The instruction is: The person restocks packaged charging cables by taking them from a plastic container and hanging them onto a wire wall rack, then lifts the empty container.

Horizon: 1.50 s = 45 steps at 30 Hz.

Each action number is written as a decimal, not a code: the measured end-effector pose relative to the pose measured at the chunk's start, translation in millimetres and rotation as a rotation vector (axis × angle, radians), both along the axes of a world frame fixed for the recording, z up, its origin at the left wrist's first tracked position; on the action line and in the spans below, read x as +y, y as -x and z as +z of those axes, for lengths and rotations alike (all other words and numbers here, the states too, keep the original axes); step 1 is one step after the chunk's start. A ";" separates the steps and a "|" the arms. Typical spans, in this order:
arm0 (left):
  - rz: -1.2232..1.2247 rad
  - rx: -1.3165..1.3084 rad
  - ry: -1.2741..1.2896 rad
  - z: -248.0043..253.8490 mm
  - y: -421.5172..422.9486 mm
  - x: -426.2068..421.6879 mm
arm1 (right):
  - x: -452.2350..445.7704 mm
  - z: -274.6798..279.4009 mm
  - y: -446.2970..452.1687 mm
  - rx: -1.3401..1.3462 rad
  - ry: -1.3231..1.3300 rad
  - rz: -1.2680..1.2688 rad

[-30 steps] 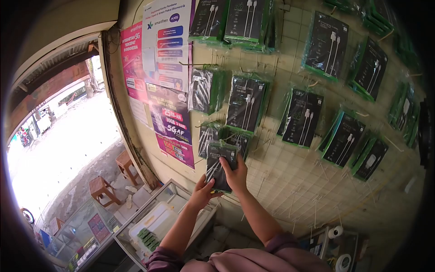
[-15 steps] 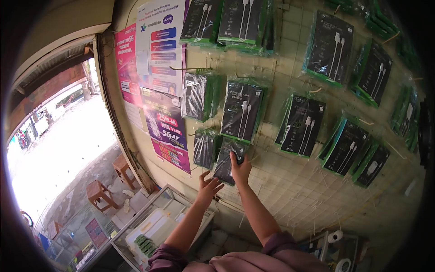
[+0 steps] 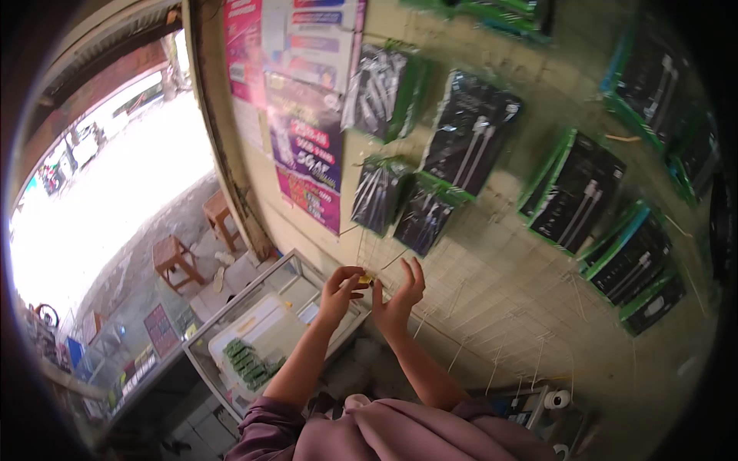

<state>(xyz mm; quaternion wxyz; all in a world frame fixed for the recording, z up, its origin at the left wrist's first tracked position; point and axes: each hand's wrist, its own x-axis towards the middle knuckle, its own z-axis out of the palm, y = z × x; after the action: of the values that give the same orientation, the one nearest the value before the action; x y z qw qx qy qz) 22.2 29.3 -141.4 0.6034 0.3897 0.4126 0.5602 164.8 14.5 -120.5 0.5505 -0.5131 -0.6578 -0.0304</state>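
Observation:
My left hand [image 3: 338, 298] is in front of the wall, low and centre, its fingers closed in a pinch. At its fingertips is a small yellow and dark thing [image 3: 367, 280], too small to name. My right hand [image 3: 399, 301] is just to the right, its fingers stretched up and apart and its thumb close to the small thing. Above both hands hangs a small black charging-cable packet [image 3: 424, 221] in clear plastic, touched by neither. Another dark packet [image 3: 378, 201] hangs to its left, and a bigger cable packet [image 3: 473, 138] above it.
More cable packets [image 3: 576, 192] hang on hooks to the right. Bare hooks [image 3: 498, 357] stick out lower down. A glass display case [image 3: 201, 347] with green packs [image 3: 247, 365] stands lower left. Posters [image 3: 307, 146] cover the wall beside the doorway; wooden stools [image 3: 175, 257] stand outside.
My right hand has let go of the small packet, which hangs on the wall. Both hands have moved down, and the yellow thing now shows between them. The view has shifted down and tilted.

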 end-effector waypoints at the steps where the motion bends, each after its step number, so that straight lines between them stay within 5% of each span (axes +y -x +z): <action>1: 0.021 0.042 -0.016 -9.9 20.6 -13.2 | -6.4 -12.1 13.0 -0.010 0.034 0.039; 7: 0.419 0.334 0.260 -136.2 124.3 -116.5 | -30.5 -106.6 104.1 -0.301 0.345 0.492; 9: 0.491 0.736 0.430 -177.9 148.8 -158.0 | -35.5 -147.1 133.7 -0.324 0.419 0.612; 11: 0.543 0.743 0.564 -196.9 163.6 -188.4 | -37.6 -199.8 157.7 -0.487 0.484 0.771; 14: 0.640 1.054 0.495 -241.7 185.8 -218.1 | -38.1 -258.8 195.4 -0.644 0.596 0.905; 19: 0.552 1.289 0.565 -290.5 206.6 -215.7 | -30.1 -347.3 240.2 -0.963 0.971 0.848; 24: 0.341 1.371 0.746 -322.5 203.3 -196.3 | -27.6 -378.7 259.3 -0.993 1.162 0.837; 33: 0.443 1.173 0.763 -332.3 202.9 -175.4 | -24.9 -380.3 289.0 -0.714 1.378 0.617; 35: 0.503 1.104 0.685 -331.4 204.7 -172.4 | -18.1 -386.2 289.3 -0.387 1.354 0.682; 38: 0.472 0.964 0.599 -330.1 206.7 -168.0 | -9.7 -386.9 288.3 -0.281 1.257 0.637; 41: 0.514 1.036 0.510 -290.5 205.4 -161.5 | -3.1 -344.0 271.8 -0.246 1.027 0.704; 45: 0.524 1.101 0.252 -227.4 207.6 -149.2 | 16.8 -204.1 229.3 -0.317 0.933 1.002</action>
<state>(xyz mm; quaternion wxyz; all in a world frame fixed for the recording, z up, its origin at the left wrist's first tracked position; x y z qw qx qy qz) -185.4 -119.9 -368.8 0.1862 0.4331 0.8079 0.3537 -64.5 31.3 -324.5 0.1178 -0.3202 -0.8318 0.4379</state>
